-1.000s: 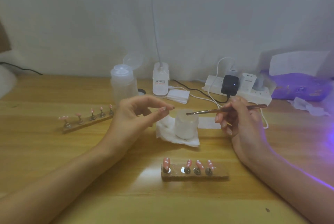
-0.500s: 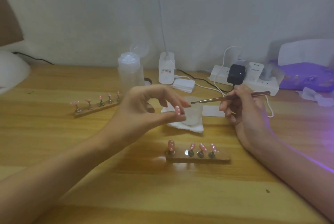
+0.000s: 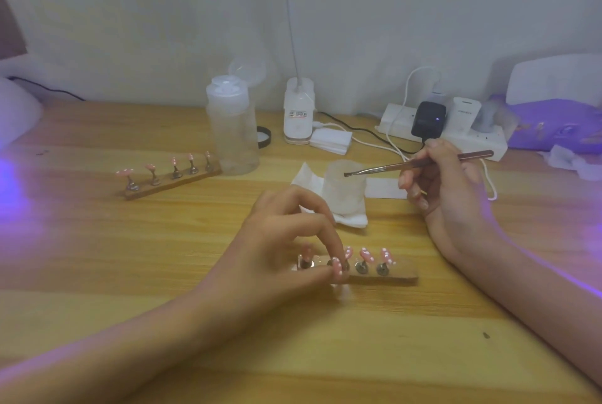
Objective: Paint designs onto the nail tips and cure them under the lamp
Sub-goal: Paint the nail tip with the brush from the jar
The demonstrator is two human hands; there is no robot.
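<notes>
Nail tip (image 3: pixel 337 268), pink with white dots: pinched between the thumb and first finger of the left hand (image 3: pixel 286 240), other fingers curled loosely above. Held up in the air over the desk a moment ago; now brought down to the wooden holder (image 3: pixel 400 273) near the front edge of the desk, right at the second peg from the left. Probably means this tip is painted and going back on its stand. Cannot tell yet whether seated on the peg or only touching it. Three more dotted tips (image 3: pixel 366 255) standing on pegs just to the right of the fingers, and one blurry one half hidden behind them on the left.

Right hand (image 3: pixel 446 188) closed around a thin brush (image 3: pixel 391 167), in much the same place as before, bristle end hanging over the small frosted cup (image 3: pixel 345 191) on a white wipe (image 3: pixel 306 178) in the middle of the desk. Well apart from the holder.

Farther back on the left side, a second holder (image 3: pixel 169 185) with five tips, beside a clear bottle (image 3: pixel 233 136). Purple glow at both side edges of the desk.
</notes>
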